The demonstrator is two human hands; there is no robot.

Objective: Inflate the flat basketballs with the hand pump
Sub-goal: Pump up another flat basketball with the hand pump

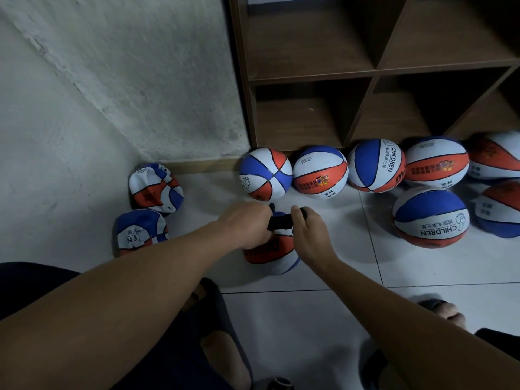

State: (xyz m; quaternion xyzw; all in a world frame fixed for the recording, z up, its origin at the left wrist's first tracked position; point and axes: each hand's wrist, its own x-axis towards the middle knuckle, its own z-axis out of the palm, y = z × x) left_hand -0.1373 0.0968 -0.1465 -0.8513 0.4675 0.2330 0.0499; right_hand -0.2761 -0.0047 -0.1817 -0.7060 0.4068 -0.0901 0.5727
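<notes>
Both hands gripping: left hand [247,229] and right hand [308,226] on the pump [278,222] (needle hidden), risking a bent needle should the basketball [270,256] roll on the floor [309,319].

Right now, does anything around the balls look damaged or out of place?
Two basketballs by the wall, one behind the other, are crumpled and caved in, unlike the round ones along the shelf. They look flat, not torn. Both hands, left and right, hold the black pump over another ball.
</notes>
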